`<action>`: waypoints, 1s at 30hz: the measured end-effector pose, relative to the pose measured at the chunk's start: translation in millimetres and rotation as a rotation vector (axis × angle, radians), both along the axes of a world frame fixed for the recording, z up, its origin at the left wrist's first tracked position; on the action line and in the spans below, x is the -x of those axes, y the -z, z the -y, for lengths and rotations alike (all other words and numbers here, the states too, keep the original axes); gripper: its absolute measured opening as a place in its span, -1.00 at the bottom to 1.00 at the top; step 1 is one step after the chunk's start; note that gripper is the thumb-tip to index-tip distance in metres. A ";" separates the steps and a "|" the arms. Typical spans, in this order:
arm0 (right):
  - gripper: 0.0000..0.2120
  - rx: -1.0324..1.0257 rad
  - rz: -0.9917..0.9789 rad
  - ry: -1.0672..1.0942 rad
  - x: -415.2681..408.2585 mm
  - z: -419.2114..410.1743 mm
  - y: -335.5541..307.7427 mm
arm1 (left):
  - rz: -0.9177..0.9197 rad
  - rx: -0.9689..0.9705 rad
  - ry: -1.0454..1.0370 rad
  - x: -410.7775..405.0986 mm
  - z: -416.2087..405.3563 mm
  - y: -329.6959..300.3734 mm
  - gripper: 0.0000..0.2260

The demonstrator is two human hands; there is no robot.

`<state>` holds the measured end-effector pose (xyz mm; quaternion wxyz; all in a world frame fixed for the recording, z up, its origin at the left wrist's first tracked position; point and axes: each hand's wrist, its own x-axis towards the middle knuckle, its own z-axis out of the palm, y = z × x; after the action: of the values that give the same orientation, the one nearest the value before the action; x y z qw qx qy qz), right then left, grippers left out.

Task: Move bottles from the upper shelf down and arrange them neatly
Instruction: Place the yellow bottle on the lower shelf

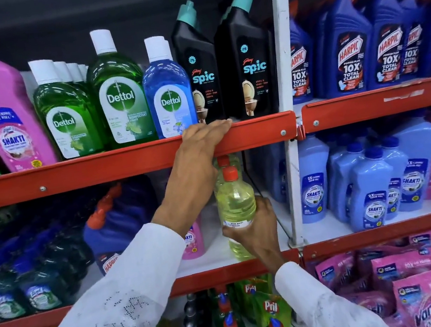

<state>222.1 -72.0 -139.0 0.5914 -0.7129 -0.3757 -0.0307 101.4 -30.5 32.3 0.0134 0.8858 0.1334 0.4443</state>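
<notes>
A clear bottle of yellow liquid [235,202] with a red cap stands on the middle shelf [221,257], and my right hand [258,229] is wrapped around its lower half. Behind it a second red-capped yellow bottle [223,162] is partly hidden. My left hand [201,146] reaches up, its fingers hooked over the red front rail [99,167] of the upper shelf. Just above those fingers stand a blue Dettol bottle [168,92] and two black Spic bottles [201,72]. Green Dettol bottles [117,94] and a pink Shakti bottle [1,109] stand further left.
A white upright post [286,99] splits the shelving. To its right are blue Harpic bottles [348,58] above and light blue Shakti bottles [371,189] below. A tipped Harpic bottle [115,220] lies left of the yellow bottle. Pril bottles [270,315] and Vanish pouches [424,297] fill the bottom shelf.
</notes>
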 end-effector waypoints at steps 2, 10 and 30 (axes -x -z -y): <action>-0.30 -0.006 -0.025 0.007 -3.8 -1.3 1.8 | -0.004 -0.004 0.003 0.2 -2.1 0.0 -0.22; -0.27 0.009 -0.033 0.037 -11.3 -5.2 7.3 | 0.012 -0.004 -0.020 -3.3 -4.0 3.0 -0.23; -0.10 0.032 -0.045 0.019 13.1 12.2 -2.1 | -0.154 -0.175 -0.121 20.5 3.2 16.5 -0.31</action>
<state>209.1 -84.2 -136.9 0.5877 -0.7263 -0.3562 -0.0144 80.9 -33.8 15.8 -0.1011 0.9054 0.1477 0.3850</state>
